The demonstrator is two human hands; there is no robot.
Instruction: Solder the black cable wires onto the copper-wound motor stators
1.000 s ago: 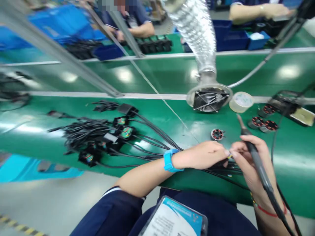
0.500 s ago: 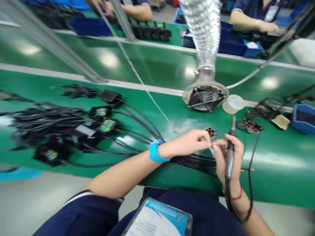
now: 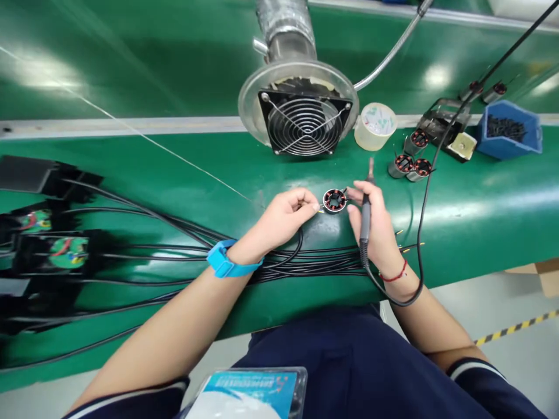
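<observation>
My left hand (image 3: pixel 286 218) is closed in a pinch on the end of a black cable (image 3: pixel 299 240), which loops up from the bundle below. A light wire tip (image 3: pixel 321 210) pokes out past the fingertips, beside a round motor stator (image 3: pixel 335 201) with copper-coloured windings. My right hand (image 3: pixel 373 224) grips a soldering iron (image 3: pixel 365 218), its bare tip pointing away from me. The thumb and index finger of that hand are at the stator's right side, by its short leads; whether they touch it I cannot tell.
A fume duct with a fan grille (image 3: pixel 308 125) hangs beyond the stator. A tape roll (image 3: pixel 376 125), several stators (image 3: pixel 400 166), a soldering stand (image 3: pixel 463 145) and a blue bin (image 3: pixel 509 137) stand right. Black cables (image 3: pixel 323 262) run left to open housings with circuit boards (image 3: pixel 69 252).
The view has tilted down and closer. My hands have parted slightly, and the stator now sits between them instead of beyond them. The soldering iron stays in my right hand.
</observation>
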